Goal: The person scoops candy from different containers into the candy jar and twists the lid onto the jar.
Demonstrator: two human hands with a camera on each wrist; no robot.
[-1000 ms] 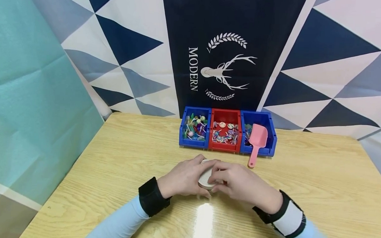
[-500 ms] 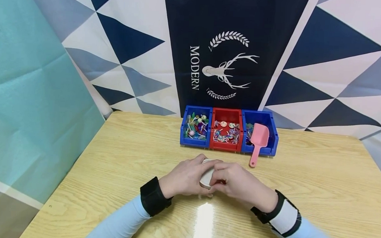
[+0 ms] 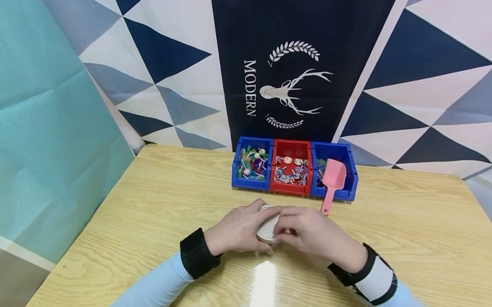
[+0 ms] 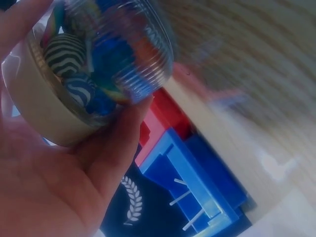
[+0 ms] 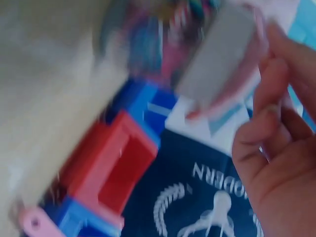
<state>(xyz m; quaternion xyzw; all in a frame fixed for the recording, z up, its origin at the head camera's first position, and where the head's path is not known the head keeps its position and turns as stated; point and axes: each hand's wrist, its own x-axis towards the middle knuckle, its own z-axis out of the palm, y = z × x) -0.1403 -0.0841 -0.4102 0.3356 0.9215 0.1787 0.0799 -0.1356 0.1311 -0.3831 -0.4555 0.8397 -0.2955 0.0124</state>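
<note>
A clear ribbed jar (image 4: 118, 49) of colourful candies has a cream lid (image 3: 267, 230), seen in the head view between the hands, over the table. My left hand (image 3: 236, 229) holds the jar from the left, its fingers and thumb wrapped about it. From the right, my right hand (image 3: 310, 230) has its thumb and curled fingertips pinched at the lid's edge. In the right wrist view the jar is blurred, and a thin see-through rim (image 5: 264, 37) shows at the lid beside the fingertips. Most of the jar's body is hidden in the head view.
At the table's back stand a blue bin (image 3: 251, 184) with lollipops and other candies, a red bin (image 3: 289, 189) with swirl candies, and another blue bin (image 3: 352, 186). A pink scoop (image 3: 334, 174) leans in the right one, handle over its front. A patterned cloth hangs behind.
The right hand has worked at the lid's edge, moving slightly in, then slightly back right and up. The left hand still holds the jar in about the same place.
</note>
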